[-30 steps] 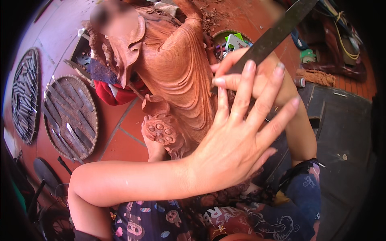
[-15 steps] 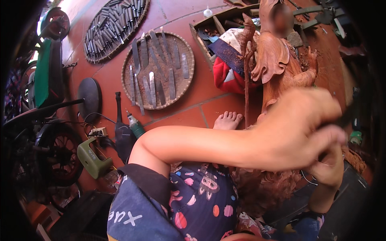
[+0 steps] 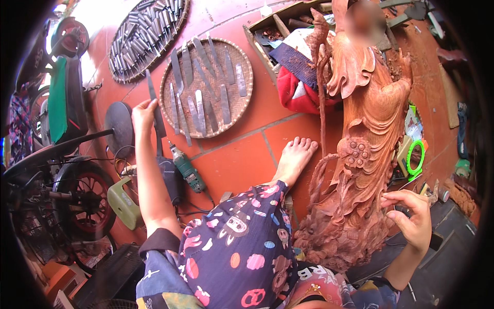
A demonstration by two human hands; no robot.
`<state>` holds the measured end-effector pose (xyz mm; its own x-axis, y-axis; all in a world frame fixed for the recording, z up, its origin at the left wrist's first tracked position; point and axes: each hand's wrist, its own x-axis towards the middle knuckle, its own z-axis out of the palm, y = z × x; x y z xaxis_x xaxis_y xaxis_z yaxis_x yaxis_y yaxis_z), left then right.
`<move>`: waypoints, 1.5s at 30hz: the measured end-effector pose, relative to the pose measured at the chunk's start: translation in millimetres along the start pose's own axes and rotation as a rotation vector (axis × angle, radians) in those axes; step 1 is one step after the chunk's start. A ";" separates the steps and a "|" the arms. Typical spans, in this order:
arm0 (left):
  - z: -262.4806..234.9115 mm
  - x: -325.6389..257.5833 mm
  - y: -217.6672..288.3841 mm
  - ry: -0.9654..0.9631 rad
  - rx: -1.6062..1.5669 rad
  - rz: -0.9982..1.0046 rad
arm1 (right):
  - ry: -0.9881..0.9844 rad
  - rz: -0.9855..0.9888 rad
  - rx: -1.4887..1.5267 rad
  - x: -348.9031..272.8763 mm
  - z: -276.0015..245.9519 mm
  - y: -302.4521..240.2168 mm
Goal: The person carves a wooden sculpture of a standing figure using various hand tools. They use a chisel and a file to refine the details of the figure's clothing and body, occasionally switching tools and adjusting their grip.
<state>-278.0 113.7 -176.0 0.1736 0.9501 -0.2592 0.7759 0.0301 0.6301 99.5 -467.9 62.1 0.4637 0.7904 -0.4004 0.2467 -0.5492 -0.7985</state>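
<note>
My left hand [image 3: 144, 114] is stretched out at the left, its fingers closed round a narrow flat metal blade [image 3: 151, 85] that points up past the fingertips. It is beside a round woven tray [image 3: 244, 105] on which several similar flat blades [image 3: 200, 109] lie. My right hand [image 3: 413, 219] is low on the right, its thumb and fingers apart, holding nothing that I can see. It is near the lower folds of a large carved wooden statue [image 3: 368, 123], a robed figure with a long beard, next to a staff [image 3: 320, 87].
A green power drill [image 3: 188, 170] and an olive plastic housing [image 3: 123, 203] are on the tiled floor. Another tray of handled tools [image 3: 146, 38] is farther off. A wooden box [image 3: 260, 49] and red cloth [image 3: 293, 92] adjoin the statue. A motorbike wheel [image 3: 85, 198] stands left.
My left arm has swung from across the statue on the right out to the left, where the hand now has a blade. My hands have parted, and the right hand's fingers have spread.
</note>
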 end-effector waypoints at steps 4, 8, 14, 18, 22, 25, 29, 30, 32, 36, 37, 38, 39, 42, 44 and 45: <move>28.6 8.5 -21.4 0.030 0.267 -0.067 | 0.015 0.039 0.020 -6.5 6.0 9.3; 47.1 26.4 -20.8 0.029 0.351 -0.096 | 0.023 0.031 0.046 -9.7 10.1 14.4; 60.2 29.4 -24.0 0.002 0.320 -0.178 | 0.004 0.033 0.054 -8.2 14.1 17.4; 60.7 21.1 -32.1 0.125 0.466 -0.111 | 0.001 0.074 0.086 -6.5 16.2 16.1; 64.1 6.3 -9.5 0.096 0.525 -0.075 | 0.010 0.069 0.076 -7.2 19.6 15.6; 73.4 -14.9 1.6 0.022 0.657 -0.012 | 0.005 0.052 0.062 -10.8 18.2 16.3; 90.8 -26.2 -14.0 -0.075 1.008 0.011 | -0.055 0.068 0.022 -12.5 13.5 16.4; 90.5 -17.3 -29.6 -0.088 1.020 0.005 | -0.082 0.032 0.034 -10.3 13.2 17.6; 76.7 1.9 -62.6 -0.090 0.903 0.004 | -0.091 0.012 0.082 -7.8 12.1 21.9; 68.3 3.3 -62.7 -0.148 0.749 -0.023 | -0.046 -0.098 0.073 -10.9 7.5 30.3; 37.5 11.1 -72.0 -0.106 0.798 -0.023 | -0.032 -0.180 0.082 -8.6 9.1 35.1; 53.4 -16.8 -21.9 -0.131 0.755 0.049 | 0.000 -0.152 0.065 -17.6 5.8 32.5; 69.3 -45.2 30.3 -0.196 0.662 0.116 | 0.028 -0.121 0.050 -25.6 1.1 29.1; 11.0 -84.0 131.3 -0.493 0.073 0.410 | 0.068 -0.171 0.197 -17.9 8.3 22.5; 21.6 -170.8 229.5 -0.500 -0.109 0.606 | 0.038 -0.162 0.280 -8.2 20.2 15.9; 22.9 -218.6 281.3 -0.584 0.050 0.699 | 0.008 -0.212 0.282 0.5 29.3 11.1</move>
<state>-83.8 -92.7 41.1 0.8832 0.4379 -0.1679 0.4011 -0.5197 0.7543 77.6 -465.6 39.8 0.4346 0.8759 -0.2096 0.0944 -0.2758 -0.9566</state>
